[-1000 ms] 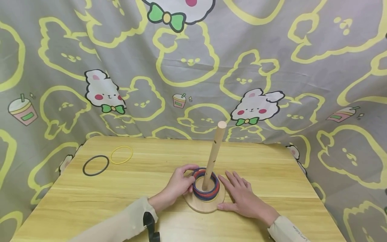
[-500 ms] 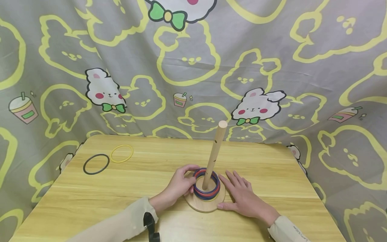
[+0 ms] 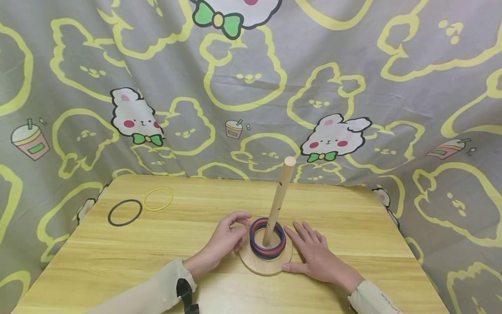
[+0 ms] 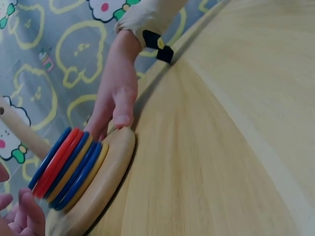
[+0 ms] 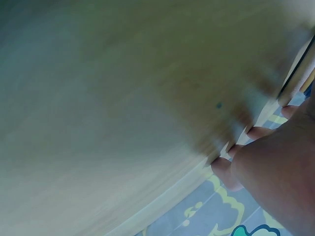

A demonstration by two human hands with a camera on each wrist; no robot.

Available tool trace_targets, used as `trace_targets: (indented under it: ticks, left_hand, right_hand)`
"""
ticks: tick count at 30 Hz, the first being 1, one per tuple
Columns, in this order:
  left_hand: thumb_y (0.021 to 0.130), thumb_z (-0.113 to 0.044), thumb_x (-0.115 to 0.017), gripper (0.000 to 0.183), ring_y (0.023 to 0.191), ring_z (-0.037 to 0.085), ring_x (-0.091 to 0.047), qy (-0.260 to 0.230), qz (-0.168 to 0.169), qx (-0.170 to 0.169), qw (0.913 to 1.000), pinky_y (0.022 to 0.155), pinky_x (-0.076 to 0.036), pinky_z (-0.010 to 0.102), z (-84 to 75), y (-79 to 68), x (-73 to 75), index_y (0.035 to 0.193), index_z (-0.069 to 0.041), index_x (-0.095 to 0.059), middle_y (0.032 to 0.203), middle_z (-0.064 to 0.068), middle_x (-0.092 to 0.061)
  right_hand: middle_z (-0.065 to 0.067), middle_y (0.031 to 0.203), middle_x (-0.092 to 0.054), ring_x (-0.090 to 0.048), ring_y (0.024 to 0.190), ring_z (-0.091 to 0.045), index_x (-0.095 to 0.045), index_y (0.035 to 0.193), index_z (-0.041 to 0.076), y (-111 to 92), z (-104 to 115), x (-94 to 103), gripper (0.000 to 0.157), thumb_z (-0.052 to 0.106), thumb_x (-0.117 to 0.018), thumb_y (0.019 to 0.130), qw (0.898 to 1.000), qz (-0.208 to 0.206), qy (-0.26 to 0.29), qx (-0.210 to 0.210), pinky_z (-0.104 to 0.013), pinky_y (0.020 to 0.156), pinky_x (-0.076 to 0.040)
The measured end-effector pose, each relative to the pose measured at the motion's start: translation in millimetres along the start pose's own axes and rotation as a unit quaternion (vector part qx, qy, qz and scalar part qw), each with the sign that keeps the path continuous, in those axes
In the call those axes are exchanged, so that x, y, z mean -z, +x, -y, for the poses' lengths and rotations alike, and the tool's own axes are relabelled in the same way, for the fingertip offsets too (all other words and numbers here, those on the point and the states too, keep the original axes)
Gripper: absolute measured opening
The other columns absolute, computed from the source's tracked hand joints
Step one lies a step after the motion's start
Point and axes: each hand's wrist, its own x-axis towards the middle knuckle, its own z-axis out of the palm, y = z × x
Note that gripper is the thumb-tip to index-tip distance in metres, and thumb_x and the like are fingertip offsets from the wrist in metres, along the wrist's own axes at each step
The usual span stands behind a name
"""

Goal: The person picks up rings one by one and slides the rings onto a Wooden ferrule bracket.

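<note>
A wooden post [image 3: 280, 198] rises tilted in the head view from a round wooden base [image 3: 262, 267]. Stacked around its foot are several thin rings [image 4: 71, 164], blue, red and yellow, with a blue one on top. My left hand [image 3: 220, 237] is just left of the stack, fingers loosely bent and holding nothing; its fingertips [image 4: 32, 211] show near the rings in the left wrist view. To the right, my right hand [image 3: 313, 250] lies palm down with fingers spread, its thumb touching the base's rim. The right wrist view shows that hand [image 5: 283, 162] only partly.
A black ring [image 3: 120, 225] and a yellow ring [image 3: 156, 210] lie flat at the far left of the wooden table [image 3: 188, 209]. Behind the table hangs a grey patterned curtain [image 3: 251, 100]. A black strap [image 3: 185, 292] dangles from my left cuff.
My left hand has let go of the ring stack and drawn slightly to the left. The right hand, the stand and the loose rings have stayed in place.
</note>
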Motion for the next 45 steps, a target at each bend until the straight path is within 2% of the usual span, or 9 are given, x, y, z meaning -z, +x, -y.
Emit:
trace_targets:
  ticks: [6,14,24,30,34,37,41,45]
  left_hand:
    - [0.099,-0.001,-0.065,0.041,0.070,0.020,-0.060,0.007,-0.033,0.001,0.9994,0.054,-0.046,0.025,-2.2,-3.3,20.7,0.140,0.002,-0.064,0.121,0.016,-0.065]
    - [0.103,-0.004,-0.068,0.036,0.079,0.026,-0.065,0.033,-0.090,0.003,0.9953,0.058,-0.052,0.027,-8.4,-4.5,64.2,0.138,0.002,-0.064,0.123,0.017,-0.064]
    - [0.105,-0.003,-0.063,0.038,0.079,0.018,-0.064,0.069,-0.129,-0.007,0.9892,0.057,-0.048,0.025,-19.4,-3.9,113.5,0.143,0.004,-0.059,0.130,0.019,-0.062]
    - [0.107,-0.005,-0.064,0.041,0.085,0.022,-0.066,0.102,-0.150,-0.015,0.9833,0.059,-0.049,0.023,-21.4,-2.4,141.5,0.146,0.003,-0.056,0.135,0.022,-0.059]
    - [0.104,-0.003,-0.064,0.042,0.086,0.025,-0.067,0.157,-0.162,-0.032,0.9738,0.062,-0.052,0.024,-17.2,-0.6,157.9,0.145,0.005,-0.058,0.136,0.027,-0.059]
    - [0.101,-0.003,-0.065,0.045,0.082,0.020,-0.065,0.208,-0.171,-0.039,0.9624,0.064,-0.053,0.025,-10.0,1.1,172.2,0.144,0.005,-0.059,0.136,0.028,-0.062]
    - [0.098,-0.005,-0.065,0.048,0.079,0.017,-0.062,0.257,-0.180,-0.029,0.9490,0.063,-0.053,0.025,-2.5,1.5,191.3,0.145,0.004,-0.059,0.136,0.027,-0.062]
    - [0.098,-0.006,-0.067,0.048,0.082,0.022,-0.068,0.303,-0.184,-0.019,0.9350,0.062,-0.055,0.028,0.0,0.4,204.1,0.144,0.004,-0.059,0.137,0.028,-0.063]
  right_hand:
    - [-0.028,0.174,-0.024,-0.016,0.159,-0.057,-0.033,0.172,0.011,-0.1,0.0,0.2,0.103,0.070,-0.069,0.097,1.000,0.000,0.003,0.001,-0.085,0.113,-0.022]
    - [-0.029,0.174,-0.024,-0.016,0.159,-0.057,-0.032,0.172,0.010,-0.8,0.0,0.1,0.102,0.070,-0.070,0.098,1.000,0.001,0.004,0.003,-0.084,0.113,-0.022]
    - [-0.028,0.174,-0.024,-0.016,0.159,-0.057,-0.032,0.172,0.011,-0.9,-1.4,0.1,0.102,0.070,-0.070,0.097,1.000,-0.004,-0.001,0.001,-0.085,0.113,-0.023]
    - [-0.028,0.174,-0.023,-0.016,0.159,-0.057,-0.032,0.172,0.011,-0.5,-2.4,-0.1,0.102,0.070,-0.070,0.097,1.000,-0.002,0.000,0.002,-0.085,0.113,-0.022]
    - [-0.028,0.174,-0.023,-0.015,0.159,-0.057,-0.032,0.172,0.011,0.0,-2.9,-0.4,0.103,0.070,-0.070,0.098,1.000,-0.002,0.001,0.002,-0.085,0.113,-0.021]
    - [-0.028,0.174,-0.024,-0.015,0.159,-0.057,-0.032,0.172,0.011,0.4,-3.1,-0.6,0.103,0.070,-0.070,0.097,1.000,-0.002,0.002,0.003,-0.085,0.114,-0.021]
    - [-0.027,0.174,-0.024,-0.015,0.159,-0.056,-0.032,0.173,0.012,0.6,-2.9,-0.7,0.103,0.071,-0.070,0.097,1.000,-0.002,0.002,0.003,-0.084,0.114,-0.021]
    - [-0.027,0.175,-0.023,-0.015,0.160,-0.056,-0.031,0.173,0.012,0.5,-2.5,-0.9,0.103,0.072,-0.069,0.097,1.000,0.001,0.000,0.001,-0.084,0.114,-0.021]
